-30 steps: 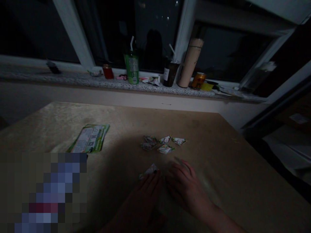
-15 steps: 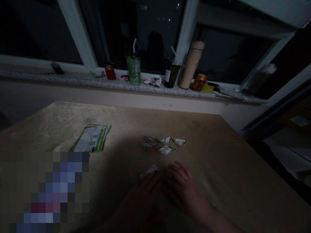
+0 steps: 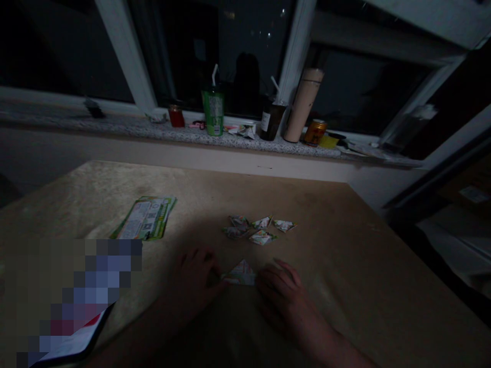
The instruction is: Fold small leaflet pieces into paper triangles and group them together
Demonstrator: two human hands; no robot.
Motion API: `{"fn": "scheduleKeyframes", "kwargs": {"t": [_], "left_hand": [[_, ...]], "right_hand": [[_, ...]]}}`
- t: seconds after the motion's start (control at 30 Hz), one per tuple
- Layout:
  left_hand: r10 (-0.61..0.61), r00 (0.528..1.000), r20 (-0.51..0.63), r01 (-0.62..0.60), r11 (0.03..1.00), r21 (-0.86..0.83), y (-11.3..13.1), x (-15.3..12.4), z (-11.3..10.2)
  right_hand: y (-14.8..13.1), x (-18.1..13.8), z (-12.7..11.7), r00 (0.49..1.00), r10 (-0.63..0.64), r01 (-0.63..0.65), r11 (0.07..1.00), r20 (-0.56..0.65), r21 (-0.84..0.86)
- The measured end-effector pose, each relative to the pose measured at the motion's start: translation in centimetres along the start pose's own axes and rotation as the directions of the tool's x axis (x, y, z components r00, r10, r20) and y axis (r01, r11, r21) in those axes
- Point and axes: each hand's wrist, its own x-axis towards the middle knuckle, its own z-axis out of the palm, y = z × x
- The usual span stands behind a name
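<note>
A folded paper triangle (image 3: 242,275), printed in white and green, lies on the wooden table between my two hands. My left hand (image 3: 197,273) is at its left corner, thumb and forefinger meeting there and the other fingers curled. At the right corner, my right hand (image 3: 282,289) has bent fingers over the paper's edge, and its thumb is hard to see in the dark. Beyond them sits a small group of several folded paper pieces (image 3: 263,237) with similar print.
A stack of green printed sheets (image 3: 148,217) lies to the left. In front of it is a dark-edged device (image 3: 82,340), mostly blurred out. Along the granite sill (image 3: 238,143) stand a green cup (image 3: 214,110), a dark cup (image 3: 270,122), a pink flask (image 3: 303,105) and an orange can (image 3: 315,133).
My left hand has moved left off the paper triangle to its left corner, so more of the paper shows. My right hand has stayed almost in place.
</note>
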Motion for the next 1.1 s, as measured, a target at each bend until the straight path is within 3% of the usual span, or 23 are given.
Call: {"fn": "scheduleKeyframes", "kwargs": {"t": [0.4, 0.6, 0.77, 0.93, 1.1], "left_hand": [[0.073, 0.994, 0.078, -0.072, 0.997, -0.018, 0.9, 0.1, -1.2], [0.198, 0.980, -0.009, -0.190, 0.953, 0.234, 2.1, -3.1, 1.8], [0.287, 0.948, -0.137, -0.237, 0.925, 0.299, 2.2, -4.9, 3.4], [0.314, 0.947, -0.062, -0.290, 0.924, 0.250, 1.9, -4.5, 3.8], [0.325, 0.945, -0.034, -0.301, 0.905, 0.302, 2.5, -4.9, 5.3]], "right_hand": [[0.0, -0.2, 0.4, 1.000, 0.010, -0.011, 0.999, -0.019, -0.041], [-0.1, -0.3, 0.6, 1.000, 0.013, -0.014, 0.999, -0.022, -0.038], [-0.1, -0.3, 0.9, 0.999, -0.002, 0.001, 0.999, -0.039, -0.041], [-0.1, -0.2, 1.0, 0.999, -0.012, 0.011, 0.999, -0.036, -0.052], [-0.3, -0.2, 1.2, 0.998, -0.024, 0.022, 0.999, -0.057, -0.041]]}}
